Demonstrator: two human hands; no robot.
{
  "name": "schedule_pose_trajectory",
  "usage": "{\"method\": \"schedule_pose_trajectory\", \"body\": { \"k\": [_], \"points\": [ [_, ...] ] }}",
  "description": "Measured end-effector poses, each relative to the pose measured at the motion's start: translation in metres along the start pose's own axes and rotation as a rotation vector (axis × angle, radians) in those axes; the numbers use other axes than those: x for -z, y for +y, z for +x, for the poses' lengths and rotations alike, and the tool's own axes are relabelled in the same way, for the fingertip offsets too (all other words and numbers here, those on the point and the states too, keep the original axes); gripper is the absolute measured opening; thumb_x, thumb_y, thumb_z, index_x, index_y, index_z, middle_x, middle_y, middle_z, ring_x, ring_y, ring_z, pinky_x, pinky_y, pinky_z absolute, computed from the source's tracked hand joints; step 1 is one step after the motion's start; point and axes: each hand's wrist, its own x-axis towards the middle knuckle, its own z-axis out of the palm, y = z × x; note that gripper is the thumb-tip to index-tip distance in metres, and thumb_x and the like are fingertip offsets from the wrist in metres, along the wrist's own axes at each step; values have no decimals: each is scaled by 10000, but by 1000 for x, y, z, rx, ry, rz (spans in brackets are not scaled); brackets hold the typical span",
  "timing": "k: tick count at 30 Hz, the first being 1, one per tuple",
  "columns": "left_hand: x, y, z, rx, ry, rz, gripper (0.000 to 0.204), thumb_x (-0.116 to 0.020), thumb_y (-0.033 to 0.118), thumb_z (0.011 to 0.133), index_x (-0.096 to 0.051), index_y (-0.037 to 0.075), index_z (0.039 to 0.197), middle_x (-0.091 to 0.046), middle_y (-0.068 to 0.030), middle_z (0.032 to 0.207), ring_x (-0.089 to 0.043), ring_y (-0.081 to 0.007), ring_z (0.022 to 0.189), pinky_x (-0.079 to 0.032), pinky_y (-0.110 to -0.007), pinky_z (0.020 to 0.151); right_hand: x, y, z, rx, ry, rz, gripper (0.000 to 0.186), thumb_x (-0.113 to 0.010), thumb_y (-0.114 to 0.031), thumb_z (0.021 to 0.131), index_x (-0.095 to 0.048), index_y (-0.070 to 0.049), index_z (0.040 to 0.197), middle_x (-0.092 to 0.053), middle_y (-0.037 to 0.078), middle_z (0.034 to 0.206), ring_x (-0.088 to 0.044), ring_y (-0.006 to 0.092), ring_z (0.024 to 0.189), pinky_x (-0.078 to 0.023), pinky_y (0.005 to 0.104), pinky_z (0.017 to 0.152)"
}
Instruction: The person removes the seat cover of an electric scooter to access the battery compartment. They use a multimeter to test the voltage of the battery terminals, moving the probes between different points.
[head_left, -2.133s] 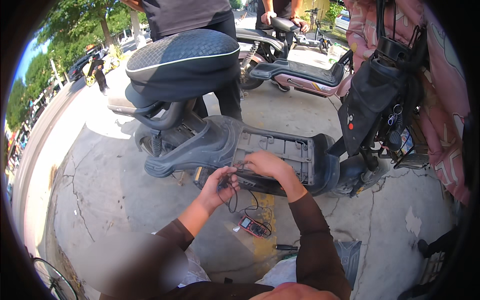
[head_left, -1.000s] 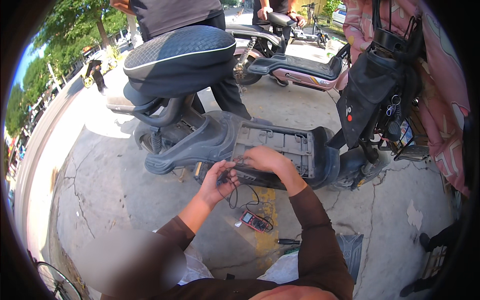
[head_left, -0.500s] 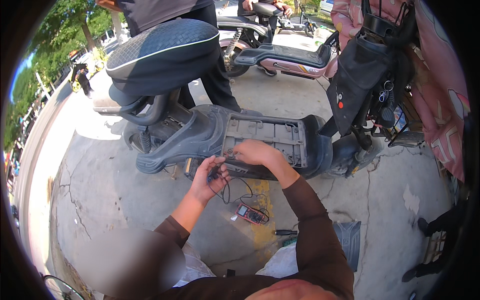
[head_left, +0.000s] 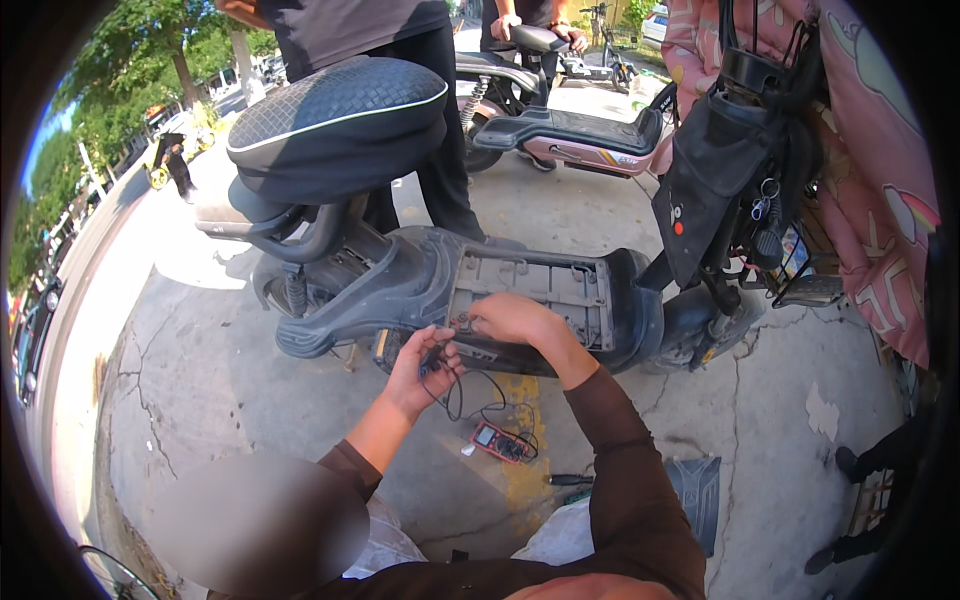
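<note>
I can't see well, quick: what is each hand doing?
Left hand: closed on black wires.
Right hand: resting on the scooter floor edge; grip cannot be told.

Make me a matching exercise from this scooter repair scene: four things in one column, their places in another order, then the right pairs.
Things:
1. multimeter
2. black seat
3. pink scooter
4. right hand

Places:
A. parked behind the grey scooter
B. lying on the concrete ground
C. raised above the grey scooter's rear
D. on the edge of the open footboard

Pairs: 1-B, 2-C, 3-A, 4-D
</note>
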Motion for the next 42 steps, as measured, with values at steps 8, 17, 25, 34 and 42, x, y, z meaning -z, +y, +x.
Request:
{"method": "schedule_pose_trajectory", "body": {
  "k": [8,17,25,34,42],
  "points": [
    [1,-2,1,6,-31,-1,290,-534,304,940,-659,45,973,-598,-78,743,-535,-211,695,-463,-370,704,4,-1,0,58,56,-15,184,-620,-164,838,-678,-48,969,-681,182,914,-641,376,913,-503,474,794],
    [0,-4,1,10,-13,-1,282,-536,303,941,-658,50,969,-585,-73,751,-517,-201,705,-455,-364,708,13,-14,-4,57,83,-58,170,-642,-179,830,-678,-55,941,-679,182,887,-646,377,896,-506,474,785],
    [2,-4,3,13,-17,1,295,-524,307,947,-657,45,972,-594,-69,742,-531,-203,689,-459,-369,703,8,-8,-2,60,89,-35,173,-653,-169,815,-673,-46,935,-679,179,887,-645,379,893,-508,476,784],
    [0,-4,4,10,-40,-9,291,-524,302,944,-655,43,954,-573,-64,740,-520,-204,680,-458,-367,697,48,-54,-18,159,347,-284,120,-657,-104,770,-611,-35,857,-646,122,810,-658,314,840,-510,422,719],
    [12,-5,8,8,-10,1,250,-540,306,939,-645,81,969,-596,-52,814,-553,-196,732,-491,-356,730,77,-107,-51,428,545,-342,130,-637,-102,740,-577,-69,851,-560,55,767,-600,239,759,-466,346,685]
  ]
}}
